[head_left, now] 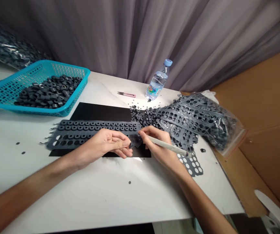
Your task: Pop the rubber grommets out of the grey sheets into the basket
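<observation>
A long grey rubber sheet (91, 131) studded with ring-shaped parts lies on a black mat (101, 112) on the white table. My left hand (108, 143) rests on the sheet's right end, its fingers pinched on a small dark rubber ring at the edge. My right hand (155, 143) is closed around a thin white stick tool (169, 147), whose tip sits at the sheet's right end beside my left fingertips.
A turquoise basket (6, 92) of loose grey rings stands at the back left. Used punched sheets lie in a heap (178, 120) beside a clear bag (217, 130) at the right. A water bottle (157, 81) and pink snips (127, 94) lie behind. Cardboard (263, 107) borders the right.
</observation>
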Demonstrator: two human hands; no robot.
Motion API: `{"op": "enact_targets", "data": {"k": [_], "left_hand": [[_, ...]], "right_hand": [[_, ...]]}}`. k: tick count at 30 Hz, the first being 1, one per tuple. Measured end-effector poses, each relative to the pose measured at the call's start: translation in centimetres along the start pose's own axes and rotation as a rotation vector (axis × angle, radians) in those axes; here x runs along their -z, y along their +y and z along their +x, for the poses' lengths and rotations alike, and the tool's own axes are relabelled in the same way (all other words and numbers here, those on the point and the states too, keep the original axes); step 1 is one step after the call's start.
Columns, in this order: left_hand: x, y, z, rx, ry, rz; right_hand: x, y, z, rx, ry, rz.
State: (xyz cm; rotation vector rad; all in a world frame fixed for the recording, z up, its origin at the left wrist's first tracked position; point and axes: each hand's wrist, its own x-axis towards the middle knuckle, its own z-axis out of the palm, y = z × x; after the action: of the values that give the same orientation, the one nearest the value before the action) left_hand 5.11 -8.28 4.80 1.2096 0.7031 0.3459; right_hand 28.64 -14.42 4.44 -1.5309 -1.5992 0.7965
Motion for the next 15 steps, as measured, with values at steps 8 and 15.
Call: {"op": "enact_targets", "data": {"k": [8,15], "left_hand": [[0.4,0.7,-0.1,-0.083,0.108,0.116],[7.4,3.5,-2.4,-0.577,0.973,0.759]], "right_hand": [[0.1,0.9,-0.1,0.254,-0.022,-0.349],[0.0,0.0,-0.6,0.457,0.179,-0.321]]}}
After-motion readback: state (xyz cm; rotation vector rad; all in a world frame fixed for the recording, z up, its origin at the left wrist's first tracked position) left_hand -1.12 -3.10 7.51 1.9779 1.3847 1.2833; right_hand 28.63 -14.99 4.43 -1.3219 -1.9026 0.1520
